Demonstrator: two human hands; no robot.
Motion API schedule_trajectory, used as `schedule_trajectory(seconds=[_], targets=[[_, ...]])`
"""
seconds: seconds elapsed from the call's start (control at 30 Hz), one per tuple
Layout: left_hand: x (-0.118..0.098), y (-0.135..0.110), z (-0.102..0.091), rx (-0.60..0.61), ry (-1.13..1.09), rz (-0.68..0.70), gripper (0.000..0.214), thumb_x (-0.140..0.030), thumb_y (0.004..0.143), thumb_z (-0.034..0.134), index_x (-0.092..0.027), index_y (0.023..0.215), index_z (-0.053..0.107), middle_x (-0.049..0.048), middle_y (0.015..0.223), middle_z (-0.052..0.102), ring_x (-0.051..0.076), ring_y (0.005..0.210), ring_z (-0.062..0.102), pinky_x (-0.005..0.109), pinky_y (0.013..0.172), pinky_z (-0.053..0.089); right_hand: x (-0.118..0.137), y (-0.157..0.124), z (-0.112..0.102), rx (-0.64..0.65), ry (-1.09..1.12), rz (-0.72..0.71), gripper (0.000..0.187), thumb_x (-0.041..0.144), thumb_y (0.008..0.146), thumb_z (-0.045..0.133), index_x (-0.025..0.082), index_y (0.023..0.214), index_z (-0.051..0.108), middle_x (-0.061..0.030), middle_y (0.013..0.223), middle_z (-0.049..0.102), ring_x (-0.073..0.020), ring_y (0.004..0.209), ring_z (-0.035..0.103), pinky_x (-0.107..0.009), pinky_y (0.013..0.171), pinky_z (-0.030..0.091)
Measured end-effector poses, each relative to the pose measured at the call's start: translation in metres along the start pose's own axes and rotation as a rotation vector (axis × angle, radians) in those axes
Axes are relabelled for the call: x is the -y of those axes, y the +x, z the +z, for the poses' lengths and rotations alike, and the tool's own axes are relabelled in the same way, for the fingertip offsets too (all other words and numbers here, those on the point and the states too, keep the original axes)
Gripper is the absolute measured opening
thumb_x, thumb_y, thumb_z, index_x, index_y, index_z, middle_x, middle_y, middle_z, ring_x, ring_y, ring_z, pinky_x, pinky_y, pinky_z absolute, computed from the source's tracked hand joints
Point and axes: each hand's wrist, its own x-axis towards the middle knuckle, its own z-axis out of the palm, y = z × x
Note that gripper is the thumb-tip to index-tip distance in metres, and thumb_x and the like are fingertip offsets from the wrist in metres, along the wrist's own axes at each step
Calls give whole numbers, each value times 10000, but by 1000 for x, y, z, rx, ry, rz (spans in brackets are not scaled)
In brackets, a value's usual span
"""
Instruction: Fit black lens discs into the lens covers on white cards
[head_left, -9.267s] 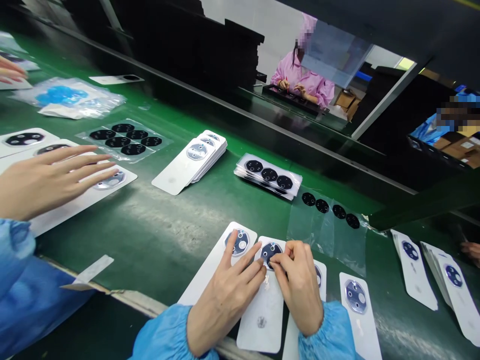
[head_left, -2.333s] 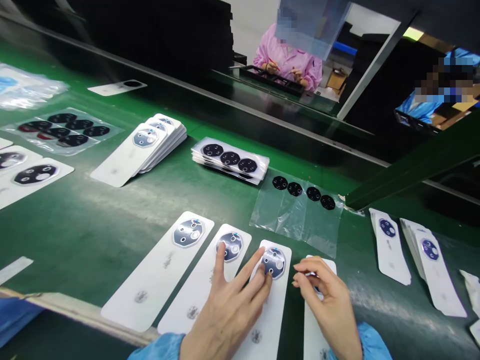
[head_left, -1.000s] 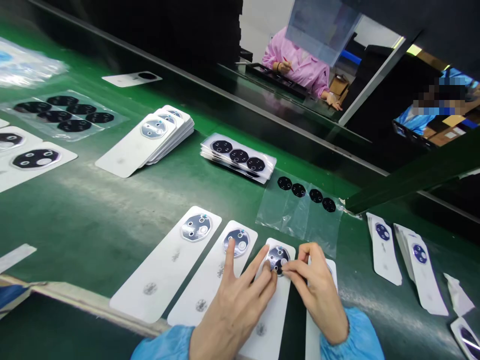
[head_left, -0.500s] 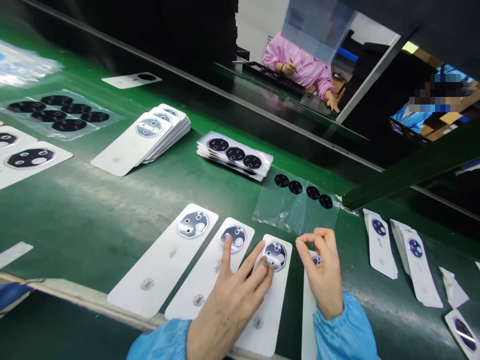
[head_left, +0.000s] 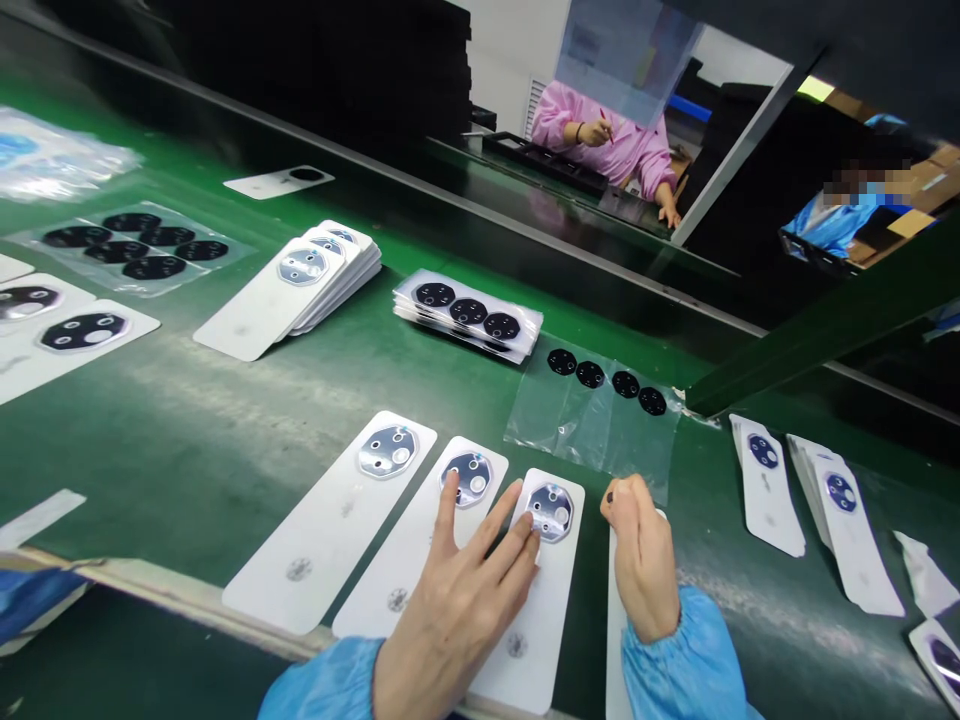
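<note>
My left hand (head_left: pixel 461 590) is spread flat. Its index fingertip touches the shiny octagonal camera plate on one white phone-back-shaped panel (head_left: pixel 375 590), and other fingers rest on the neighbouring panel (head_left: pixel 555 590). Closed in a pinch, my right hand (head_left: pixel 643 560) has a small dark piece (head_left: pixel 609 497) at its fingertips. Beneath that hand lies another white panel (head_left: pixel 616 640), its upper end mostly covered. Left of these is a further white panel (head_left: pixel 330 530) with a silver camera plate and faint grey marks.
A stack of white panels (head_left: pixel 247 305) and a pile of black-disc sheets (head_left: pixel 469 312) lie farther back. A clear film (head_left: pixel 592 430) carries several black discs. More panels (head_left: pixel 772 500) lie on the right beside a green post (head_left: pixel 810 310). Beyond, a person in pink (head_left: pixel 637 150) sits.
My right hand has turned and its finger ring has closed; a small dark piece now shows at its fingertips. My left hand has stayed nearly in place.
</note>
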Motion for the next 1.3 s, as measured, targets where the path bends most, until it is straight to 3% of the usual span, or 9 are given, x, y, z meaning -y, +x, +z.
schedule_trajectory(seconds=[0.1,0.23,0.33,0.6,0.87,1.03,1.2,1.3], targets=[[0,0,-1,11,3,-4,166,-162,907,493,-169,966,648,24,1054,703,268,1195,527,685,1098,95,3,1,0,10,-6,-60,247,308,949,367,224,729,442,33,650,437,-123,578,439,-239,548,357],[0,-4,1,6,8,-7,152,-181,911,506,-164,980,640,20,1073,700,264,1191,531,686,1100,100,2,0,0,109,81,-92,75,237,881,514,210,849,576,-32,882,571,-150,779,558,-240,642,444],[2,-7,5,-8,7,-7,141,-181,906,519,-157,982,637,17,1064,705,265,1180,540,696,1094,95,-1,-3,2,134,91,-36,70,189,854,532,213,903,576,-16,849,584,-139,737,573,-242,659,468],[2,-11,11,10,-4,-28,149,-193,905,528,-159,1005,634,14,1070,704,259,1173,547,696,1096,87,3,-3,2,269,65,2,66,199,863,528,205,830,585,-21,810,601,-146,699,602,-238,600,494],[3,-9,8,11,-8,0,141,-164,911,508,-155,947,645,18,1068,700,268,1175,544,708,1090,74,5,-11,6,192,-156,-312,174,75,880,477,193,872,605,-61,869,541,-160,754,581,-272,643,495],[3,-10,7,12,-3,4,153,-157,919,492,-139,956,639,28,1052,702,264,1189,531,698,1096,74,6,-14,10,85,-378,-393,140,65,857,498,176,833,579,-70,878,472,-187,794,509,-311,653,452],[4,-11,5,23,7,42,139,-144,908,504,-132,909,642,38,1086,689,284,1203,516,711,1088,79,10,-15,14,114,-551,-549,189,69,880,448,177,844,600,-63,835,506,-187,739,461,-325,623,383],[5,-13,6,26,9,36,162,-132,912,484,-146,911,645,28,1103,684,288,1210,508,722,1081,74,10,-11,9,202,-467,-500,226,82,892,437,189,821,623,-61,853,516,-192,766,469,-330,639,387]])
